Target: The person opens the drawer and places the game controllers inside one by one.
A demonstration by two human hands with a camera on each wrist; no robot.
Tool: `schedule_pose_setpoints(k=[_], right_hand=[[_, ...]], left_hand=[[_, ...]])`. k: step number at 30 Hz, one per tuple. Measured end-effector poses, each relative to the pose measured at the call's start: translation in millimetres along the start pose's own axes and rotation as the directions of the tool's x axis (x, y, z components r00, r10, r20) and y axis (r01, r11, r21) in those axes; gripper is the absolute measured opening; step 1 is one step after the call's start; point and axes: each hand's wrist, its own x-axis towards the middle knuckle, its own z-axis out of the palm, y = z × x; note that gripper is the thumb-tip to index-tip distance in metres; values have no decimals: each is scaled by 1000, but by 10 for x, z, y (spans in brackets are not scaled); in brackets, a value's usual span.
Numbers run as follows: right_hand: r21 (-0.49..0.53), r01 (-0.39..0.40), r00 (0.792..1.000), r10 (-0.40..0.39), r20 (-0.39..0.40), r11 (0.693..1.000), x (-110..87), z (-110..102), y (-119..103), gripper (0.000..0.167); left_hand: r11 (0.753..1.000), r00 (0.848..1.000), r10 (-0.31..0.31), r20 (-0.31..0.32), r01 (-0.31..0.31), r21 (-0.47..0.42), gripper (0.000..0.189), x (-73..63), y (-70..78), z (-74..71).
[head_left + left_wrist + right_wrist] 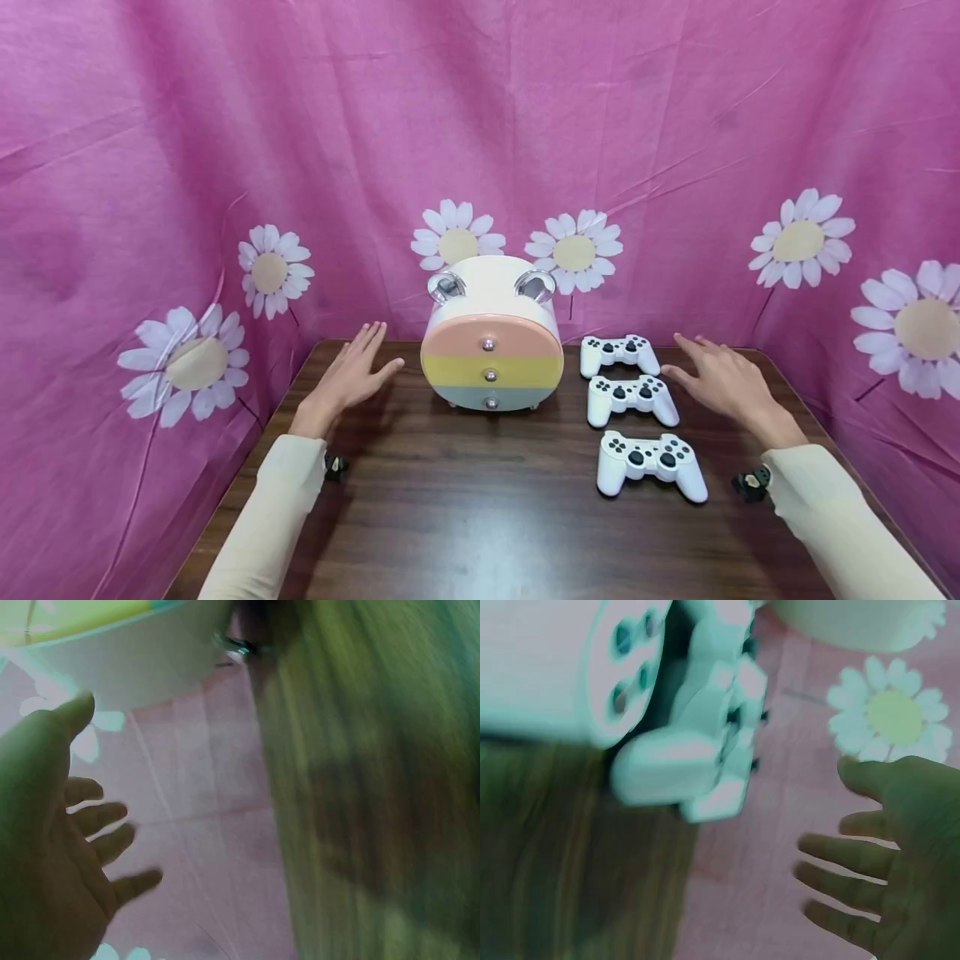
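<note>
A small round-fronted drawer chest (491, 333) with pink, yellow and blue-green drawers, each with a silver knob, stands at the back middle of the table. Left of it, my left hand (351, 375) is held with straight, spread fingers and holds nothing; the left wrist view shows that hand (67, 825) near the chest's side (150, 664). Three white game controllers lie in a column right of the chest: the back one (619, 352), the middle one (632, 398) and the front one (649, 468). My right hand (723, 379), fingers extended, is beside the back two, holding nothing.
The dark brown wooden table (420, 500) reaches back to a pink curtain (360, 167) printed with white daisies, which also hangs along both sides. Each wrist wears a small black device, on the left (335, 467) and on the right (752, 483).
</note>
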Motion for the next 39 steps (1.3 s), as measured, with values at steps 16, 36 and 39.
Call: schedule_pose_setpoints(k=[16, 36, 39], right_hand=[[270, 266, 949, -201, -244, 925, 134, -385, -1578, 5], [354, 224, 952, -126, -279, 908, 466, -177, -2631, 23], [362, 208, 951, -102, -291, 909, 478, -164, -2641, 26]], left_hand=[[877, 988, 84, -127, -134, -462, 55, 286, 564, -318], [786, 998, 63, 24, -35, -618, 60, 434, 618, -230], [794, 998, 58, 22, -33, -608, 60, 415, 635, -227]])
